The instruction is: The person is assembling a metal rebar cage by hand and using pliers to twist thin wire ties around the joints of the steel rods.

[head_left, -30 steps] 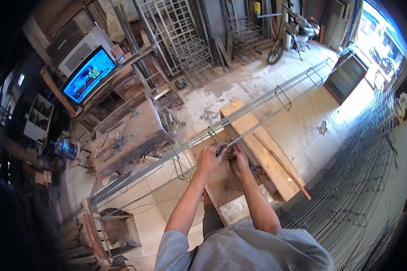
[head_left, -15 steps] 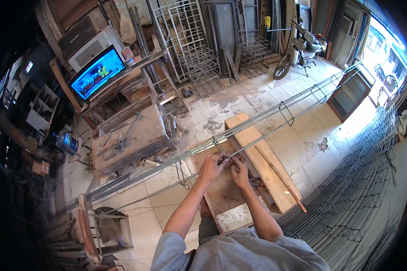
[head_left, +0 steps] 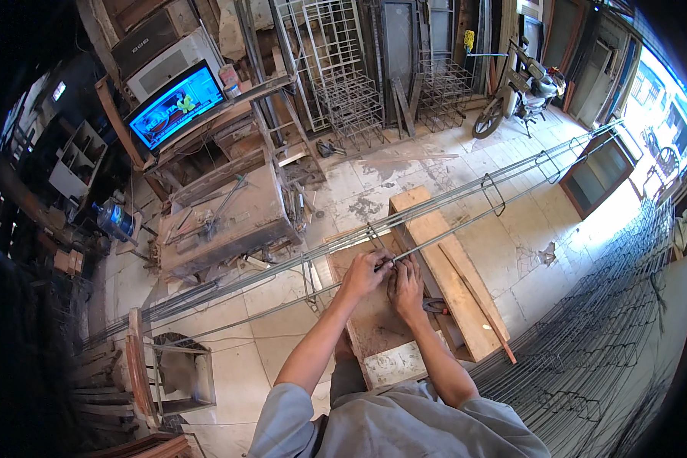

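A long frame of thin steel bars (head_left: 443,233) with square wire stirrups (head_left: 494,195) stretches slantwise across the view in front of me. My left hand (head_left: 365,275) is closed on the near bar, thumb and fingers pinched where a stirrup meets it. Right beside it, my right hand (head_left: 408,290) has its fingers pressed together against the same bar. Whether a small tie wire is between the fingertips is too small to tell. Below the bars, a pair of pliers (head_left: 435,306) lies by the wooden bench, near my right wrist.
Under the frame stands a wooden bench (head_left: 466,305) with a long stick on it. At right, a large stack of wire stirrups and bars (head_left: 565,366) covers the floor. A dusty worktable (head_left: 229,244) and a lit screen (head_left: 175,107) are at left; a motorbike (head_left: 523,91) is parked far right.
My right hand's fingers have straightened upward along the bar, while my left hand keeps its pinch at the same joint. The whole view has shifted slightly.
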The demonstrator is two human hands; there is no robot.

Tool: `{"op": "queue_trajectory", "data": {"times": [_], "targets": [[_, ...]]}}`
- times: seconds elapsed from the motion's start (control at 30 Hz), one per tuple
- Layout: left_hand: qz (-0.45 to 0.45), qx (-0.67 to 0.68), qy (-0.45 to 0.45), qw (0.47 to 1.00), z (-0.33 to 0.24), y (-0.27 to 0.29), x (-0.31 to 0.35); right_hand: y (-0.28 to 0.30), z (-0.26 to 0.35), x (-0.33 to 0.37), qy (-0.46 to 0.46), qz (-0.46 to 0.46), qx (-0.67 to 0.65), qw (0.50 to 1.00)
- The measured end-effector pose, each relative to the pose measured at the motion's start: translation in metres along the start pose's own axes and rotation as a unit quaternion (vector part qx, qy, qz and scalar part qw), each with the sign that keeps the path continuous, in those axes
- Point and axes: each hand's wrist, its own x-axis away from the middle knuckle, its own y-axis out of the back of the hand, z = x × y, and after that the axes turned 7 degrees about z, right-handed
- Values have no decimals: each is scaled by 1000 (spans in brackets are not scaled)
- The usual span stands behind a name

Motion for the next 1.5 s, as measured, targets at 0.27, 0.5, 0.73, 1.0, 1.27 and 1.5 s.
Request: {"op": "queue_trajectory", "data": {"times": [0.27,0.5,0.73,1.0,1.27,1.5], "targets": [[7,20,-1,1000,1,0,-2,-4,-10,6,-29,11,-72,997],[19,24,-9,999,7,0,-3,10,19,0,-192,-28,-355,915],[20,37,-64,997,21,-5,-2,70,25,-23,-169,114,-167,965],[-15,70,-87,994,18,-3,1,125,46,-101,104,424,225,871],[-15,104,-30,994,37,-5,-3,105,76,-168,330,535,263,732],[55,220,142,964,7,12,-11,76,70,-226,247,647,181,699]]}}
